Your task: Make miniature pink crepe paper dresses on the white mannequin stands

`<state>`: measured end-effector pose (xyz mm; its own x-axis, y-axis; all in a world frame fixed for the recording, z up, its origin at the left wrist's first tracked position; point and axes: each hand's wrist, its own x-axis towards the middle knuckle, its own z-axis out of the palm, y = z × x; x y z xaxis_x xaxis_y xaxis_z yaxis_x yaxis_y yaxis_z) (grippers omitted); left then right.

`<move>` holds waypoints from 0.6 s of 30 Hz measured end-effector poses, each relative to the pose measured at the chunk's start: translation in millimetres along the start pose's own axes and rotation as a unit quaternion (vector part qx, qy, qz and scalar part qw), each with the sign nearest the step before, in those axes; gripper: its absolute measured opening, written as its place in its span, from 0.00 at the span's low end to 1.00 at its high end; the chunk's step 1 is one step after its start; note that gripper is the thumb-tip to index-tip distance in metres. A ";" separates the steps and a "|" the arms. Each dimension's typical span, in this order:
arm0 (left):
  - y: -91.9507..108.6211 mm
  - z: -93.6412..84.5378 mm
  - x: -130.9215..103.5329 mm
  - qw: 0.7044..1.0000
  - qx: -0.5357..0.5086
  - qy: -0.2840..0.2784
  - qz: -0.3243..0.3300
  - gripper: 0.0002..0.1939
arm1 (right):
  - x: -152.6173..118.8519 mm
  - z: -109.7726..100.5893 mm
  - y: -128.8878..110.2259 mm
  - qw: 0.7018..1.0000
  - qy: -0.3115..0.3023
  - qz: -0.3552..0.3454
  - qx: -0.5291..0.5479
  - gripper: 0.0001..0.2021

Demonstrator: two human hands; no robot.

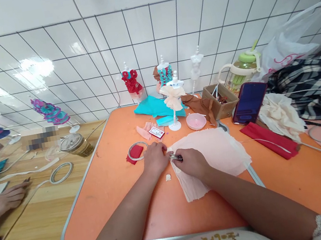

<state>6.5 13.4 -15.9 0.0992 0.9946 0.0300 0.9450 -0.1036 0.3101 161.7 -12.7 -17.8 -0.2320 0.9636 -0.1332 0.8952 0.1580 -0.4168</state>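
Note:
A sheet of thin pale pink fabric [224, 150] lies spread on the orange table. My right hand [193, 163] is closed around a small shiny metal tool with a dark end [176, 157], which looks like nail clippers. The tool sits at the fabric's left edge. Close beside it, my left hand [156, 159] is closed with its fingertips at that same edge, seemingly pinching it; what lies between them is too small to make out. A small cream scrap [168, 177] lies just below the hands. Near my left wrist, a roll of tape [138, 151] rests on a red cloth piece [134, 154].
Behind the hands stand a pink bowl [196, 121], a mini dress form with a cream bow [173, 98] and turquoise fabric [152, 107]. A phone [249, 102] leans against a cardboard box [221, 101] at right, above folded red fabric [271, 141]. A co-worker's hand [9, 198] rests far left.

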 end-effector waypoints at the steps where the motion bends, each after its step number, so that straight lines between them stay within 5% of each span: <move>1: 0.0 0.1 -0.3 1.000 -0.001 0.001 0.004 0.11 | -0.9 -0.5 0.9 1.000 -0.004 -0.005 0.008 0.11; 10: -3.3 3.8 -1.8 0.993 -0.041 0.032 0.110 0.09 | -23.7 -30.5 16.3 0.988 -0.067 -0.097 0.102 0.14; 14: -4.3 4.6 0.5 0.984 -0.080 -0.026 0.157 0.10 | -31.0 -46.2 24.1 0.977 -0.139 -0.153 0.046 0.10; 18: -3.8 1.0 -1.0 0.981 -0.087 -0.048 0.165 0.11 | -30.7 -44.2 25.7 0.973 -0.124 -0.190 -0.046 0.09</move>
<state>3.1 12.8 -18.0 0.4282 0.9010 0.0694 0.7892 -0.4103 0.4570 208.7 -28.7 15.3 -0.6276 0.7518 -0.2023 0.7542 0.5227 -0.3976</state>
